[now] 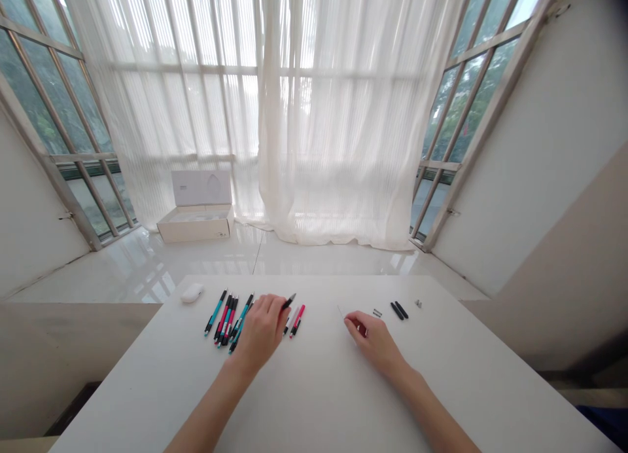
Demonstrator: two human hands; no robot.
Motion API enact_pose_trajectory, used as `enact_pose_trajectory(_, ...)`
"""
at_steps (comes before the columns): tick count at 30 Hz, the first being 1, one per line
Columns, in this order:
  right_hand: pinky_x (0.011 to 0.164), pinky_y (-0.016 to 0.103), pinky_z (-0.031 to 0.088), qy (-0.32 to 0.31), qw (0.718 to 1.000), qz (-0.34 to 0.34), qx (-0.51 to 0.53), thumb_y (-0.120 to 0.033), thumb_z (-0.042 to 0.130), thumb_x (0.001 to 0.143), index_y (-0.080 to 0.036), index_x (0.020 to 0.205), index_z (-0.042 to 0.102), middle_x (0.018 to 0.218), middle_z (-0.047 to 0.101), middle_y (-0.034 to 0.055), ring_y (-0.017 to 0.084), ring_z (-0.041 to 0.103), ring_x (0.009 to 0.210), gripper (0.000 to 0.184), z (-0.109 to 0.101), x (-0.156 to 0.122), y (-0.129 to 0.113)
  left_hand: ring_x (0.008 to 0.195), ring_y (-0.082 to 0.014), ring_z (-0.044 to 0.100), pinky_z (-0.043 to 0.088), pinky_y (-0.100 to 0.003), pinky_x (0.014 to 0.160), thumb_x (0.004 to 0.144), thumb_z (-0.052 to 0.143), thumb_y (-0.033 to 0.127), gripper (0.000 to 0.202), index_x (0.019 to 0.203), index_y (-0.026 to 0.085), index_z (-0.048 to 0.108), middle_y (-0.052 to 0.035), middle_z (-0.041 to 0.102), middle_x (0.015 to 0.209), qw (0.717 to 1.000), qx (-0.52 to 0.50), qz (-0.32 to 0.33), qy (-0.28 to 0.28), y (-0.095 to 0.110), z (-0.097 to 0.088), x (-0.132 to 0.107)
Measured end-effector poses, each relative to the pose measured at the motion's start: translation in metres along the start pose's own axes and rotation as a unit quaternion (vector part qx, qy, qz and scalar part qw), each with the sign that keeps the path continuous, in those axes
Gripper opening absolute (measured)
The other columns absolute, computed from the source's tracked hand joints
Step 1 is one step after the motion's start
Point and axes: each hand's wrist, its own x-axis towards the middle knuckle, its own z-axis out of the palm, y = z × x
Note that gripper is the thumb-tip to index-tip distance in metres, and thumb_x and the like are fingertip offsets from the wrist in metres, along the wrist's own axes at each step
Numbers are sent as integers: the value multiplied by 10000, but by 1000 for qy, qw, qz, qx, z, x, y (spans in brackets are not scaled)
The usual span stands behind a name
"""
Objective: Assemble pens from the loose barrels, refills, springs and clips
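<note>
White table (321, 400) in a bright room: sheer curtain (343, 112) over tall windows (471, 99), glossy tile floor (314, 260) beyond, open white cardboard box (196, 207) by the curtain.

Left hand (260, 332): curled, fingers closed over the black pen (290, 301), tip poking out past them. Looks held, though the grip is partly hidden. Right hand (373, 342): resting on the table, fingers loosely curled, near the thin pale pin (339, 311). There may be something small and red in the fingers (358, 325), but I can't tell from this view.

Layout: teal-and-black and pink-and-black pens (226, 319) in a loose bunch left of my left hand, some overlapping. A pink pen (297, 321) and a white pen (289, 321) lie just right of that hand. Further right, beyond my right hand: small springs (377, 313), two black pen barrels (398, 310), and tiny metal pieces (418, 304). White rounded case (191, 293) near the table's far edge.

Handling notes: pinch barrels lightly near the middle, keep the wrist clear of the bunch, and set round parts down gently, since they could roll. Springs and pin are small, so keep them separated and use fingertips only.
</note>
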Motion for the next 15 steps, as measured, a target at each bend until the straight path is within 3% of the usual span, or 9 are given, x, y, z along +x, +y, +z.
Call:
enact_pose_trajectory(4, 513, 231, 361, -113, 985, -45, 121, -454, 442, 888, -185, 795, 619, 602, 554, -16, 117, 446, 543, 335, 2, -8, -24, 786, -183, 584, 481, -300, 694, 974, 347, 214, 181, 1022, 197, 521, -59, 583, 894, 991, -45, 112, -50, 38, 15, -12)
enact_pose_trajectory(7, 501, 220, 336, -160, 972, -63, 159, -454, 412, 911, -176, 727, 592, 571, 521, -29, 102, 422, 524, 379, 5, -15, -35, 765, -178, 599, 495, -298, 665, 966, 316, 164, 245, 1126, 199, 499, -55, 583, 885, 985, -43, 142, -85, 53, 26, -21)
enact_pose_trajectory(12, 510, 221, 312, -163, 973, -60, 155, -487, 365, 925, -179, 648, 521, 544, 440, -51, 98, 375, 518, 443, 9, -16, -34, 763, -192, 627, 503, -304, 638, 967, 340, 217, 297, 1247, 190, 434, -72, 616, 905, 988, -43, 129, -79, 54, 33, -26)
enact_pose_trajectory(15, 521, 224, 305, -165, 976, -57, 134, -477, 339, 933, -182, 599, 471, 537, 408, -52, 101, 372, 531, 465, 9, -14, -34, 695, -182, 642, 489, -280, 593, 962, 404, 292, 224, 1150, 193, 472, -47, 643, 826, 990, -82, 90, -68, 52, 39, -30)
